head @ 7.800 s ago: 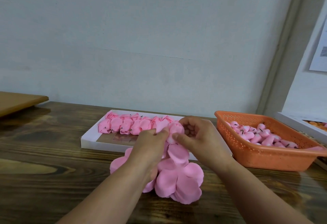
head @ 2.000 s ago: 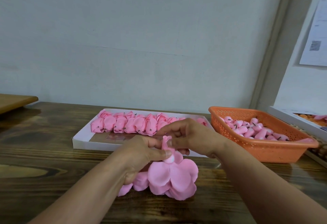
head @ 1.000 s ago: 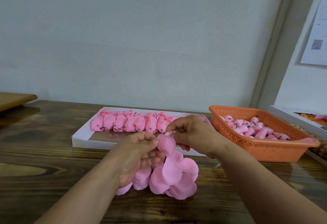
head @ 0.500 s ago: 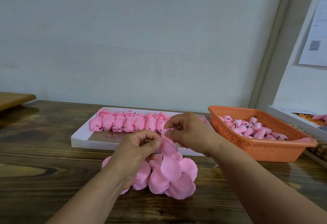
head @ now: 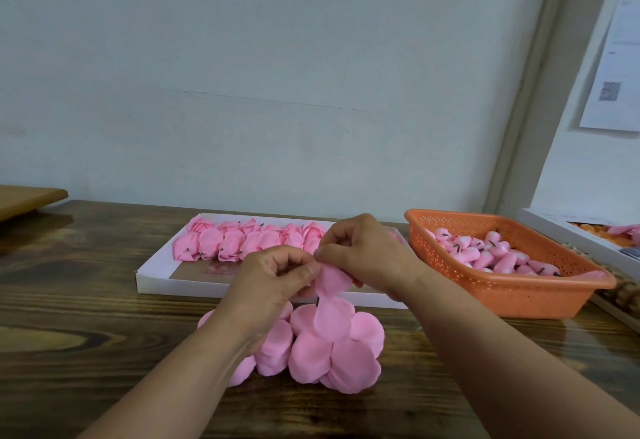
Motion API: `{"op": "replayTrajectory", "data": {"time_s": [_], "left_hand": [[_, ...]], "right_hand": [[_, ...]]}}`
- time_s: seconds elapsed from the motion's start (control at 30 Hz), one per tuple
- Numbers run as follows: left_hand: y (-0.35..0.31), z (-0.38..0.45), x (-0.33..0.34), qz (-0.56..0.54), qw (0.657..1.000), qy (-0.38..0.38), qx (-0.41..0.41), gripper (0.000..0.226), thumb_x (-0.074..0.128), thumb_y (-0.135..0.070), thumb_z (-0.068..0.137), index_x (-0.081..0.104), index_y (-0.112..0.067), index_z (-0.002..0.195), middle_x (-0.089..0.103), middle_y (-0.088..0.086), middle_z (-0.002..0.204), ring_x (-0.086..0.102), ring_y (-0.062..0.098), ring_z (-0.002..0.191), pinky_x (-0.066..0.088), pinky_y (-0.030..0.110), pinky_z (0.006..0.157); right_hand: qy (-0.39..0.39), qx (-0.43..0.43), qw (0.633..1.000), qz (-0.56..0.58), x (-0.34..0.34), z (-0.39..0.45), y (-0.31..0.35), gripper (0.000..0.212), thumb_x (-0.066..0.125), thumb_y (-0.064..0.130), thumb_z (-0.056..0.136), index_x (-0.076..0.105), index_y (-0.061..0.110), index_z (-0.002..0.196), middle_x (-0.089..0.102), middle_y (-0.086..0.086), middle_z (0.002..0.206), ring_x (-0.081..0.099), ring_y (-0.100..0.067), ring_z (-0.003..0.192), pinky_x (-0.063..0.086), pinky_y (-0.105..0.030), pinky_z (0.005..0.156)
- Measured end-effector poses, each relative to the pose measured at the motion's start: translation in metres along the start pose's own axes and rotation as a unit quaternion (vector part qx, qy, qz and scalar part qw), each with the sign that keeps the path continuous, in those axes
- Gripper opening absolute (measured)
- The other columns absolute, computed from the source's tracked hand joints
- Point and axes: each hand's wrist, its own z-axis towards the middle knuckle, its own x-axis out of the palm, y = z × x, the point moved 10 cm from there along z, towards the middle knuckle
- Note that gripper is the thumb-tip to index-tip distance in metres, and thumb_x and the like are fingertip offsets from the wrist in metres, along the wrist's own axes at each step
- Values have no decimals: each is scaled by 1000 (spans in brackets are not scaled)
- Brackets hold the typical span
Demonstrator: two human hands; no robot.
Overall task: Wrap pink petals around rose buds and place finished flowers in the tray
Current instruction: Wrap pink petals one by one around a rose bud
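Note:
My left hand (head: 273,279) and my right hand (head: 363,258) meet above the table, both pinching the top of a pink petal piece (head: 330,286) that hangs down between them. Whatever bud sits inside is hidden by my fingers. Below the hands lies a loose stack of round pink petals (head: 322,348) on the wood. Behind them a shallow white tray (head: 152,274) holds a row of finished pink flowers (head: 242,241).
An orange plastic basket (head: 485,296) with several pink-and-white rose buds (head: 491,255) stands at the right. Another white box (head: 568,234) sits at the far right edge. A wooden board (head: 24,196) lies at the far left. A grey wall rises behind the table.
My hands have lifted the petal piece from the stack and drawn together at its top. The hanging petal now dangles lower between them; the tray and basket are unmoved.

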Motion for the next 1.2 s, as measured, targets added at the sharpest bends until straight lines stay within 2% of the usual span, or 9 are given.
{"op": "replayTrajectory", "data": {"time_s": [0.13, 0.33, 0.53, 0.63, 0.73, 0.9, 1.0, 1.1, 1.2], "left_hand": [[1, 2, -1, -1, 1000, -1, -2, 32, 62, 1, 87, 74, -19, 65, 71, 4, 71, 64, 12, 65, 57, 24, 64], [16, 4, -5, -115, 990, -34, -71, 31, 56, -2, 92, 68, -15, 66, 66, 1, 62, 55, 9, 51, 49, 18, 48], [25, 6, -6, -111, 986, -51, -109, 38, 58, -10, 92, 71, -21, 59, 61, -1, 57, 48, 8, 47, 43, 16, 45], [28, 6, -9, -91, 987, -61, -118, 33, 58, -10, 93, 70, -18, 64, 61, 1, 58, 48, 9, 47, 41, 17, 44], [28, 4, -8, -90, 987, -51, -122, 25, 55, -2, 91, 66, -12, 72, 61, 4, 60, 50, 11, 49, 42, 18, 45], [27, 0, -1, -104, 986, -18, -126, 24, 52, 1, 92, 65, -10, 74, 65, 7, 65, 56, 11, 52, 45, 19, 46], [29, 0, -2, -104, 986, -26, -131, 20, 54, -3, 93, 66, -10, 78, 66, 9, 70, 57, 15, 59, 47, 22, 52], [27, 1, -13, -53, 990, -79, -103, 18, 56, -6, 94, 64, -13, 79, 67, 12, 77, 59, 21, 66, 48, 29, 60], [19, -3, -14, 4, 995, -85, -55, 17, 57, -13, 94, 70, -14, 84, 71, 9, 83, 62, 16, 71, 51, 28, 64]], "right_hand": [[2, -3, 1000, 2, 0, 0, -2, 14, 57, 2, 83, 68, 0, 76, 54, 0, 51, 41, -4, 35, 36, -14, 36], [39, -33, 998, 40, 2, -4, 3, 16, 51, -5, 87, 66, -4, 84, 52, 4, 45, 45, -5, 38, 41, -14, 44], [60, -62, 996, 23, 7, -4, 16, 9, 57, 0, 89, 65, -1, 87, 52, 12, 41, 45, -1, 38, 38, -11, 43], [59, -76, 995, 6, 10, -5, 19, 9, 55, -3, 88, 64, -5, 88, 51, 12, 43, 45, 0, 38, 36, -9, 42], [63, -84, 994, -5, 14, -6, 21, 10, 53, -6, 86, 63, -5, 89, 50, 5, 52, 42, 0, 40, 36, -12, 43], [75, -94, 993, 11, 18, -5, 24, 21, 54, -4, 88, 62, 13, 96, 43, -12, 60, 38, -16, 53, 35, -21, 50], [65, -89, 994, 1, 17, -5, 23, 13, 54, -7, 86, 64, 1, 86, 48, -10, 58, 38, -7, 45, 35, -19, 47], [50, -69, 996, 7, 16, -4, 19, 19, 54, -6, 85, 61, 9, 76, 50, 2, 52, 40, -1, 39, 35, -14, 43], [27, -54, 998, 2, 9, -4, 17, 20, 52, -6, 84, 59, 11, 74, 50, 3, 49, 42, -1, 36, 35, -13, 40]]}}
